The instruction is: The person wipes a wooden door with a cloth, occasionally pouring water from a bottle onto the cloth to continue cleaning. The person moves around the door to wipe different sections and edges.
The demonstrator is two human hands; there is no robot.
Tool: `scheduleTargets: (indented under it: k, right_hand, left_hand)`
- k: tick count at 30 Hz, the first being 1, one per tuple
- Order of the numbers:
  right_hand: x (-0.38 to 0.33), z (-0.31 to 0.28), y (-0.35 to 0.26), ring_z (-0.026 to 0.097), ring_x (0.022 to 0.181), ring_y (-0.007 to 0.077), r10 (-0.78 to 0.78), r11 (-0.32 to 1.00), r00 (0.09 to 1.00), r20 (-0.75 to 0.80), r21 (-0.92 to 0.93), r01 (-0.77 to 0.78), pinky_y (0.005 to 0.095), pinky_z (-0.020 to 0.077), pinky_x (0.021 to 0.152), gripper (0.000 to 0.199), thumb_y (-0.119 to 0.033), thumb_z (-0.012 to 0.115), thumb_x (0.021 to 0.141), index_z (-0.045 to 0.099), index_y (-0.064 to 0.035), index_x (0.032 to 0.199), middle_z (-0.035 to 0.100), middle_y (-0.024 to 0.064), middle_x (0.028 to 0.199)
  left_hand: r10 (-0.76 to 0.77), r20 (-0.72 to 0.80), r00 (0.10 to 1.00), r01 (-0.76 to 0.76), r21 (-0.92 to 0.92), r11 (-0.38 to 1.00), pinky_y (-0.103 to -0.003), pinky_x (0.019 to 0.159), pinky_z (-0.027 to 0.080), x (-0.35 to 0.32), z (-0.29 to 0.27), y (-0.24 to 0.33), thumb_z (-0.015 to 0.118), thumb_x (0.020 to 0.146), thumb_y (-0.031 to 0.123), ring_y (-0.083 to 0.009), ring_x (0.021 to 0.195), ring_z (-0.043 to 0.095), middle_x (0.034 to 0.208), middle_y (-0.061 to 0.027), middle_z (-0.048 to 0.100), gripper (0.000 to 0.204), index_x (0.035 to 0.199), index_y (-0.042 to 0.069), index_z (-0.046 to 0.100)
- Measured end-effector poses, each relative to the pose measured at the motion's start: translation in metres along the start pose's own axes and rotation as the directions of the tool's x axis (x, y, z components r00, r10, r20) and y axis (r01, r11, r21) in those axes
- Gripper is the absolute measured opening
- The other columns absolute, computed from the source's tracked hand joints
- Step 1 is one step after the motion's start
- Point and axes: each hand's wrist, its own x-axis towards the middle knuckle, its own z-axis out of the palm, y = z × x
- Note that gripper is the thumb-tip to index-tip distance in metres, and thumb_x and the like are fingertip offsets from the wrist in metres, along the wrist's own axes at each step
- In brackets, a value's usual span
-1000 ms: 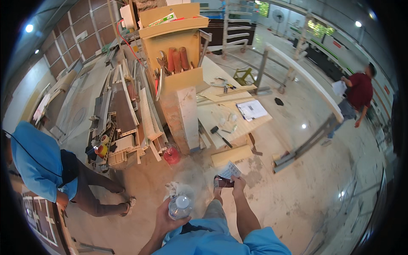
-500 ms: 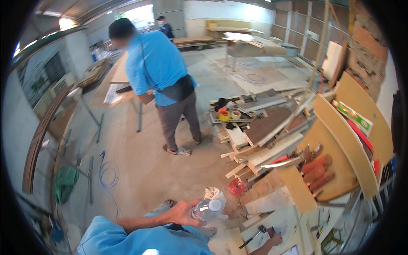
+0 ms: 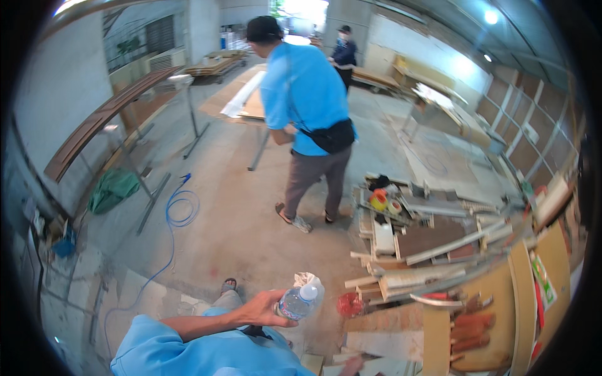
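Observation:
My left hand is wrapped round a clear plastic bottle with a white cap, held in front of my body. A crumpled whitish cloth or glove shows just beyond the bottle; whether the hand holds it too is unclear. Low at the bottom edge, my right hand is partly visible and blurred, over pale boards. Its fingers cannot be made out.
A person in a blue shirt bends over a board-topped table ahead. Scrap wood is heaped at right, by a red bundle and wooden-handled tools. A blue hose lies left. Another person stands farther back.
My view has swung left and up. My right hand has left the small dark thing near the hammer; both have gone from view. My left hand still holds the bottle.

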Motion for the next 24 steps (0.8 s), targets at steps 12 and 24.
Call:
scheduleTargets:
  k: [12, 24]
  right_hand:
    - [-0.378, 0.443, -0.052, 0.052, 0.131, 0.0245, 0.334, 0.932, -0.181, 0.925, -0.353, -0.083, 0.0409, 0.0428, 0.11, 0.055, -0.04, 0.049, 0.104, 0.042, -0.0071, 0.148, 0.052, 0.0084, 0.146]
    - [-0.609, 0.672, 0.053, 0.05, 0.134, 0.0261, 0.457, 0.883, -0.401, 0.794, -0.458, 0.102, 0.0437, 0.0408, 0.113, 0.055, -0.039, 0.045, 0.106, 0.04, -0.0051, 0.148, 0.051, 0.0106, 0.146]
  left_hand:
    - [0.163, -0.533, 0.83, -0.198, -0.009, 0.98, -0.038, 0.101, 0.048, -0.083, -0.271, -0.106, 0.088, 0.07, 0.025, -0.025, 0.114, 0.063, 0.12, -0.0129, 0.066, 0.069, 0.129, 0.002, 0.06]
    - [-0.002, -0.787, 0.617, -0.107, -0.086, 0.991, -0.038, 0.094, 0.051, -0.144, -0.554, -0.176, 0.087, 0.064, 0.021, -0.027, 0.111, 0.065, 0.118, -0.0157, 0.066, 0.06, 0.117, 0.001, 0.067]
